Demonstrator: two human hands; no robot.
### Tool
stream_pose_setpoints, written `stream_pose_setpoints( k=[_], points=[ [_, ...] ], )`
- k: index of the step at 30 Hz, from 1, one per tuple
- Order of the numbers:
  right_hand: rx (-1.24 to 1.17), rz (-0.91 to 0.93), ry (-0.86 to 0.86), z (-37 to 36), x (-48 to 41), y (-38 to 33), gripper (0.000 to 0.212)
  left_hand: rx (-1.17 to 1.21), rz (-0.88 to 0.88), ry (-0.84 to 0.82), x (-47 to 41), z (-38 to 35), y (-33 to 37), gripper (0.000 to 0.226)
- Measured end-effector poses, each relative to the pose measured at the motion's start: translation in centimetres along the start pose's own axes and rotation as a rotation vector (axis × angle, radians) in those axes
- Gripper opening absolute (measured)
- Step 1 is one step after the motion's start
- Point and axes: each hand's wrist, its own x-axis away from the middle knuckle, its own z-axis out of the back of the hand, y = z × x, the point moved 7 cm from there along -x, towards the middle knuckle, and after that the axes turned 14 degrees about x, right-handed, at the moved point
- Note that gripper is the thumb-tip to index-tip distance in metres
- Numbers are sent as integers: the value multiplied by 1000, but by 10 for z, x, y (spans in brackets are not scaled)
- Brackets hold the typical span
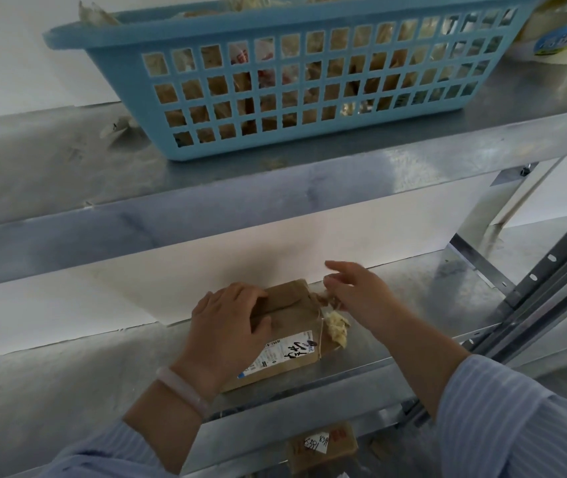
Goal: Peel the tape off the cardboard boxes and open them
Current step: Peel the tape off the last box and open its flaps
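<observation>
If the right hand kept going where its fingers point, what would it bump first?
Probably the white back wall behind the lower shelf; the right hand aims there, though depth is unclear.
</observation>
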Motion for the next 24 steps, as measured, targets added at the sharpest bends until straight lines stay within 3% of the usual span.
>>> stream_pose_setpoints(
  k=[3, 5, 8, 12, 18, 24],
  points=[
    [53, -49, -218, -25, 1, -5, 32, -41, -27, 85, 0, -5, -2, 43],
    [66, -40, -275, -34, 0, -9, 30, -88, -56, 94, 1, -6, -3, 45],
    [96, 37, -195, -35, -6, -15, 24, -106, -80, 119, 3, -4, -3, 48],
    [454, 183, 24, -17, -7, -37, 25, -116, -85, 151, 3, -4, -1, 48],
    [1136, 390, 22, -20, -2, -86, 15, -92, -88, 176, 4, -3, -3, 48],
    [1254, 425, -29, -31, 3, -104, 11, -94, -67, 177, 1, -4, -4, 48]
  ],
)
